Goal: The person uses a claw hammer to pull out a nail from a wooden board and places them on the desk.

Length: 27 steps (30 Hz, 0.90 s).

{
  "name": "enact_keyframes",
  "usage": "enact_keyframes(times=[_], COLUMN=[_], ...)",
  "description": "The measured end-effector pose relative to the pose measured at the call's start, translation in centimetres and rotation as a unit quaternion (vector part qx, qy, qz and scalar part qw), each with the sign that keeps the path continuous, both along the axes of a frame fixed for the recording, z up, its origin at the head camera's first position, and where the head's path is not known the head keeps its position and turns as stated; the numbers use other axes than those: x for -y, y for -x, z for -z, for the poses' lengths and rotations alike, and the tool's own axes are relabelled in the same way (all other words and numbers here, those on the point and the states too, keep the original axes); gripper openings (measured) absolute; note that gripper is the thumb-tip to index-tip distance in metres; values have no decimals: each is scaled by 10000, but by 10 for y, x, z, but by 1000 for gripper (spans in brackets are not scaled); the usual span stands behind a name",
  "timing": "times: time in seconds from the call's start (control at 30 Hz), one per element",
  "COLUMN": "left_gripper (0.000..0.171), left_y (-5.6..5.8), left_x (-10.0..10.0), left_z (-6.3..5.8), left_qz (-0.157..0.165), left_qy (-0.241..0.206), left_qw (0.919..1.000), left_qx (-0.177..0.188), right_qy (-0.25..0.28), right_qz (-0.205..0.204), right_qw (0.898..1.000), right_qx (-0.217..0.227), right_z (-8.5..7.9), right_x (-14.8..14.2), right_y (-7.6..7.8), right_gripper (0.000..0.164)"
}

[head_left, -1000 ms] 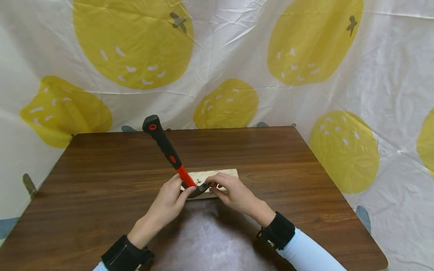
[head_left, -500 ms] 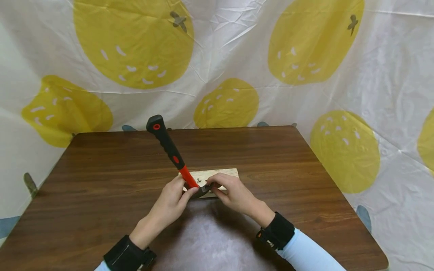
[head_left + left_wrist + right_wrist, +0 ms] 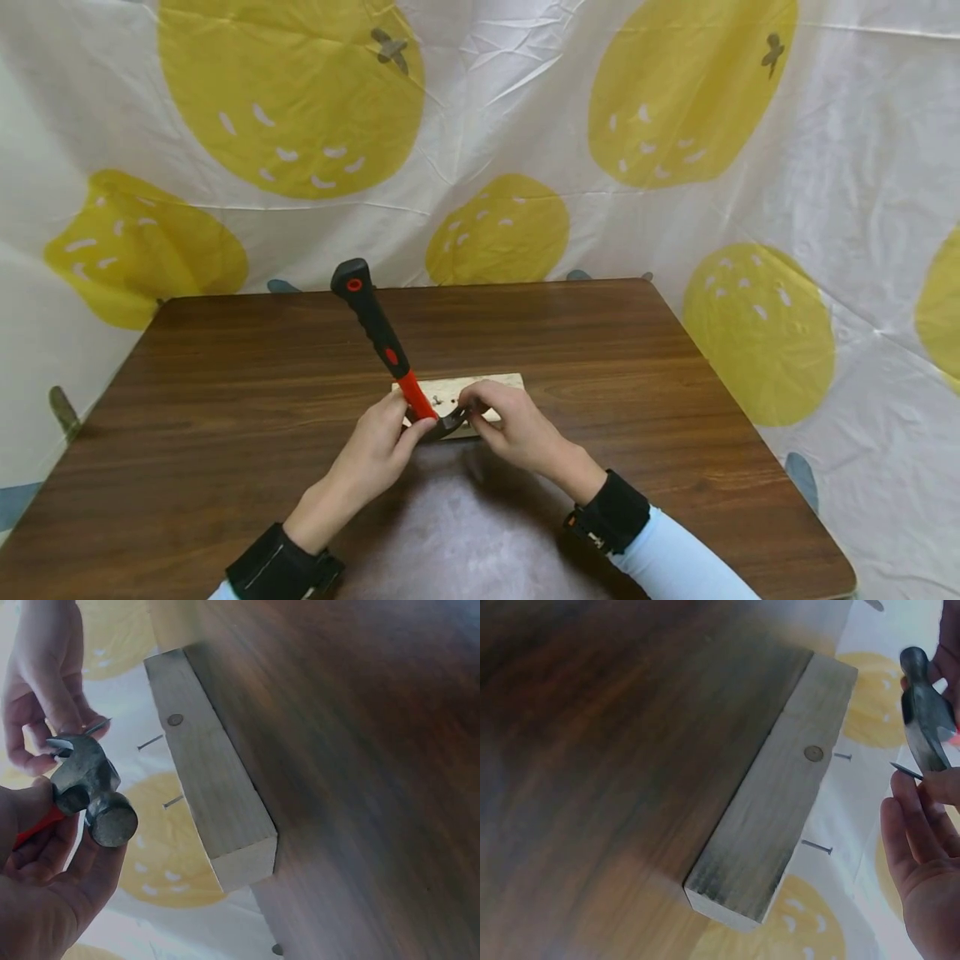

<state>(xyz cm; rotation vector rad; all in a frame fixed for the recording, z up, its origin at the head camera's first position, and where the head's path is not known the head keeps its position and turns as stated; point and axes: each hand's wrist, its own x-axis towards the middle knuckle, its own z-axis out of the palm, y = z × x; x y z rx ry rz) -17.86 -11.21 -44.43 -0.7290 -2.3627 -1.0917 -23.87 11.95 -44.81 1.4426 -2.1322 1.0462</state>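
My left hand (image 3: 375, 442) grips a claw hammer (image 3: 411, 387) near its head, the black and red handle slanting up and away to the left. In the left wrist view the hammer head (image 3: 84, 776) points its claw toward my right hand (image 3: 49, 690). Thumb and fingertips of that hand pinch a nail (image 3: 907, 771), its pointed end sticking out beside the claw. Beyond both hands a pale wood block (image 3: 480, 387) lies on the table. Two nails stand out of its upper face, a nearer nail (image 3: 173, 802) and a farther nail (image 3: 150, 742) in the left wrist view.
The brown wooden table (image 3: 225, 417) spreads around the block, its far edge against a white curtain (image 3: 517, 75) printed with yellow fruit. A round knot (image 3: 814, 754) marks the block's side. Black bands (image 3: 611, 511) wrap both wrists.
The hammer's handle end has swung slightly right and its claw has come closer into the right fingertips. Both hands otherwise stay nearly in place; the block has not moved.
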Motion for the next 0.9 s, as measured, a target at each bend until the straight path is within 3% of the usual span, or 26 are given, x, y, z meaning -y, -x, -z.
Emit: enact_keyframes(times=[0.3,0.53,0.9], left_gripper=[19,18,17], left_y=[0,-1,1], left_x=[3,9,21], left_z=[2,4,7], left_qz=[-42,-130,-282], left_qy=[18,178,290], left_qw=[10000,9997,9992], left_qx=[56,41,79], right_qy=[128,-9,-662], right_qz=[292,948,2293], right_qw=[9995,9955,9688], right_qx=[-75,-50,661], right_z=[-7,-11,-11], right_x=[-7,-30,-69], right_y=[4,16,30], right_gripper=[23,24,20])
